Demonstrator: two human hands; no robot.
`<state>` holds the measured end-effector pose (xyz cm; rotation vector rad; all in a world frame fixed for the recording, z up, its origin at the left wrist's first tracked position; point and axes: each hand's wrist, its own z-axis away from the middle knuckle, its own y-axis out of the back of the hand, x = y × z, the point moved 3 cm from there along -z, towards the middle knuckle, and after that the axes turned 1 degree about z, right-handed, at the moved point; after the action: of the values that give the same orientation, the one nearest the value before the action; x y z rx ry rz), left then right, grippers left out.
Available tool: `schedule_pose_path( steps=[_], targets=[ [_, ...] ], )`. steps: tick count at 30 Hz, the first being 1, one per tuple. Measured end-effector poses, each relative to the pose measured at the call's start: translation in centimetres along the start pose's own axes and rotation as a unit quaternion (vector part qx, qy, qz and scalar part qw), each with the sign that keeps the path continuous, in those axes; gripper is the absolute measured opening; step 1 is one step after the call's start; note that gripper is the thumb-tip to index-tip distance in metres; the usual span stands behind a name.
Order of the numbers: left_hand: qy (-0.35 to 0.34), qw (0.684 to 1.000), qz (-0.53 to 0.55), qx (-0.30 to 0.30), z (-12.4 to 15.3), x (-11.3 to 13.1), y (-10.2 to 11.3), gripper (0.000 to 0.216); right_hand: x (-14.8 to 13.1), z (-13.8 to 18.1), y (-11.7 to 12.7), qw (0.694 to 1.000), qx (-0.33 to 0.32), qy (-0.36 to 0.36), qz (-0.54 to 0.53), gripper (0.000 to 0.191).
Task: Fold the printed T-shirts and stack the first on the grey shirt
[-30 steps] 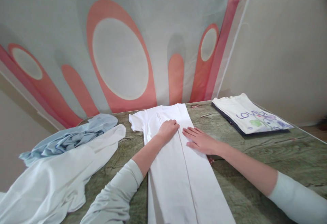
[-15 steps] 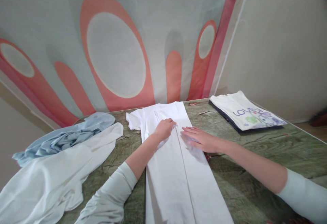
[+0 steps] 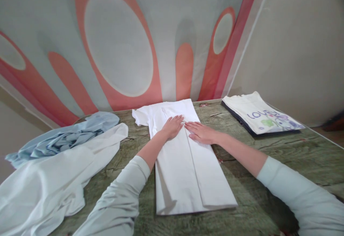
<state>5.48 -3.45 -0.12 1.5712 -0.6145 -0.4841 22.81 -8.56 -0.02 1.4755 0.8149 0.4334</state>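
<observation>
The shirt point(image 3: 185, 171) is white and lies flat in the middle of the table point(image 3: 290, 146). It is folded into a long strip with both sides turned in. Its neck end is by the table's far edge, and its bottom end is close to the table's near edge. One short sleeve sticks out to the left at the far end.

The left hand point(image 3: 172, 126) lies open and flat on the shirt, palm down, toward the table's far edge. The right hand point(image 3: 200, 132) is open and flat too, palm down on the shirt, just beside the left hand. Neither hand grips anything.

At the table's far right corner lies a folded top point(image 3: 262, 116), white with purple letters and a picture, on something dark. At the table's left end lies a big white cloth point(image 3: 53, 182) in a loose heap. A crumpled blue cloth point(image 3: 64, 139) touches its far side. Behind the table's far edge hangs a grey curtain point(image 3: 120, 42) with big pink-red shapes
</observation>
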Motion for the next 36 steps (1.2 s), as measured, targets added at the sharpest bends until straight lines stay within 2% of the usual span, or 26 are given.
schedule_pose_path(
  steps=[3,6,16,19,22,27,30,33,36],
  targets=[
    [0.0,1.0,0.001,-0.001,-0.8,-0.6,-0.1,0.048,0.4,-0.6,0.2,1.0,-0.006,0.002,0.002,0.059],
    [0.0,1.0,0.005,-0.004,-1.0,-0.8,-0.1,0.048,-0.8,0.5,0.8,0.999,-0.017,0.026,-0.015,0.056],
    [0.008,1.0,0.009,-0.003,-1.0,-0.8,-0.3,0.047,-11.2,11.3,3.7,0.978,-0.09,0.109,-0.155,0.068],
    [0.008,1.0,0.01,-0.003,-1.1,-0.8,-0.4,0.047,-13.3,13.1,4.8,0.965,-0.121,0.128,-0.197,0.071],
    [0.004,1.0,0.008,0.002,-1.1,-0.8,-0.3,0.047,-12.7,12.6,5.4,0.968,-0.118,0.111,-0.191,0.068],
    [0.005,1.0,0.005,0.003,-1.0,-0.7,-0.1,0.048,-6.6,8.0,4.4,0.993,-0.02,0.027,-0.111,0.061],
    [0.007,1.0,0.001,0.0,-1.0,-0.6,0.0,0.048,-4.6,6.4,2.8,0.998,-0.012,0.018,-0.063,0.062],
    [0.004,1.0,0.002,-0.001,-1.1,-0.6,0.0,0.048,-5.3,7.2,1.7,0.998,-0.026,0.019,-0.046,0.064],
    [0.003,1.0,0.007,0.0,-1.1,-0.6,-0.1,0.048,-7.4,9.7,1.9,0.997,-0.04,0.026,-0.062,0.066]
  ],
)
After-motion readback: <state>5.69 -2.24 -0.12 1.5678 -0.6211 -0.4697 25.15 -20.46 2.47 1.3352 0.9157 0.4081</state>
